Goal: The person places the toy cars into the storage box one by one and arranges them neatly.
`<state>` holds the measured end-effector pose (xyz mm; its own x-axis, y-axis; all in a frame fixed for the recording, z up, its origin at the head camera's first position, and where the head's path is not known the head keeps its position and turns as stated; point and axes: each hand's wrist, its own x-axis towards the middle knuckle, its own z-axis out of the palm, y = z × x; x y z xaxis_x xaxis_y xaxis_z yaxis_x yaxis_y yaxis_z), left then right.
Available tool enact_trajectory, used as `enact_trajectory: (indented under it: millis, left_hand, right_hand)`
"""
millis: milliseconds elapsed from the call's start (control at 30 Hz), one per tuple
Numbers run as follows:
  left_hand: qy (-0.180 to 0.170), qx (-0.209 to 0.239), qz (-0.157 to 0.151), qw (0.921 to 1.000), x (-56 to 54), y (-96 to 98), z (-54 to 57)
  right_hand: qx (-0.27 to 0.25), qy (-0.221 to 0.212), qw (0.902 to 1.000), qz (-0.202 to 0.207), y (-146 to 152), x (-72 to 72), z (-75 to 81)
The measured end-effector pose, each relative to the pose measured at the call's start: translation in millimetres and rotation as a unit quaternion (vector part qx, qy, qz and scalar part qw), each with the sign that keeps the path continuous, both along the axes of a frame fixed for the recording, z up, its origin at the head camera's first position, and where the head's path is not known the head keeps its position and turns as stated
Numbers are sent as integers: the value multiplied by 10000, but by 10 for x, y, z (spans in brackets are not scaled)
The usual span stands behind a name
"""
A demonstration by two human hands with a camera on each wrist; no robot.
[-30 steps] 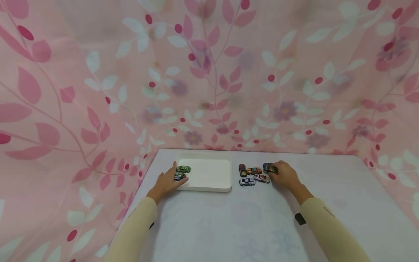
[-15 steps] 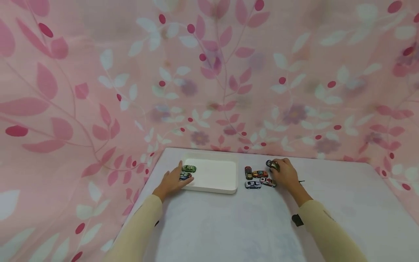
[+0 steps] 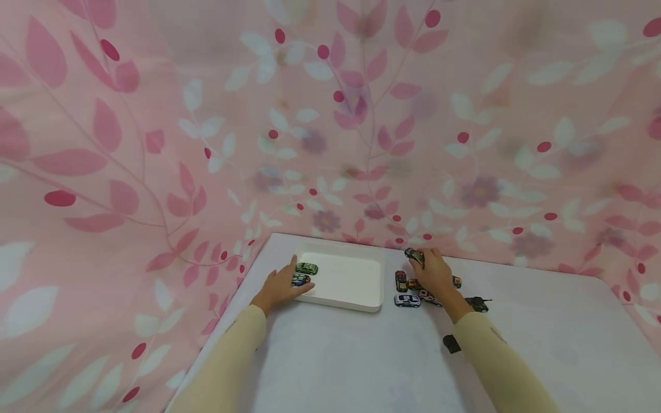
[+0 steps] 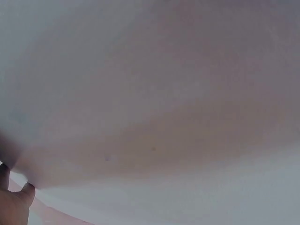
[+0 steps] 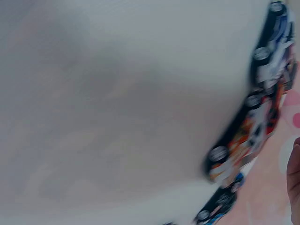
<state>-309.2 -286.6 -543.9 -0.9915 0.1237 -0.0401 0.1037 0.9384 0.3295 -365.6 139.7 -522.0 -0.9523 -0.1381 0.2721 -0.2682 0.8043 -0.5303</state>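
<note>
Toy car [image 3: 414,256] in right hand [image 3: 435,274]

One tray [image 3: 351,281], at least eight toy cars [image 3: 407,300], two inside it, one tank-like toy [image 3: 478,304], two sleeves [image 3: 227,350]

Between the right fingers [image 3: 427,256] is a dark-and-olive car [image 3: 415,256]; near them, a white-and-blue car [image 3: 407,300]. Beside the left fingers [image 3: 294,262] are a green car [image 3: 308,268] and a blue car [image 3: 300,279], within a white tray [image 3: 346,280]. Beyond all fingers, a pink backdrop [image 3: 330,163] carries white and rose leaves [image 3: 72,162], crimson dots [image 3: 323,52], mauve flowers [image 3: 326,220].
</note>
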Motion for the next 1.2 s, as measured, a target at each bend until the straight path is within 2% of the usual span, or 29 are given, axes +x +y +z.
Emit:
enact_trajectory:
  millis: [200,300,433,567,633,700,800,867,1033,1200]
  left_hand:
    - [13,95,88,9999,-45,26,29]
    - [-8,76,74,9999,-48,2,59]
    - [-13,44,28,10000,-40,-20,111]
    - [55,-37,-13,10000,-79,6,176]
    - [109,-71,-28,9999,-105,19,196]
    - [113,-49,-33,9999,-114,23,212]
    - [77,-69,24,9999,-93,-7,190]
    - [61,-26,48,10000,-60,-35,168]
    - [147,7,125,9998,-31,-48,49]
    - [80,105,104,9999,-20,21,-45]
  right_hand:
    - [-316,-30,9994,169,-259,-152,164]
    - [-384,-24,9985,393,-454,-196,244]
    - [-256,360,9967,683,-708,-242,281]
    - [-130,754,9945,721,-905,-304,352]
    - [-129,654,9948,764,-997,-320,391]
    - [-147,310,9956,871,-1103,-321,395]
    - [-250,-331,9940,1009,-1288,-295,347]
    - [-328,-535,9918,1112,-1408,-279,299]
    - [-363,-524,9860,1541,-1648,-280,170]
    - [131,-588,9819,1795,-1826,-283,14]
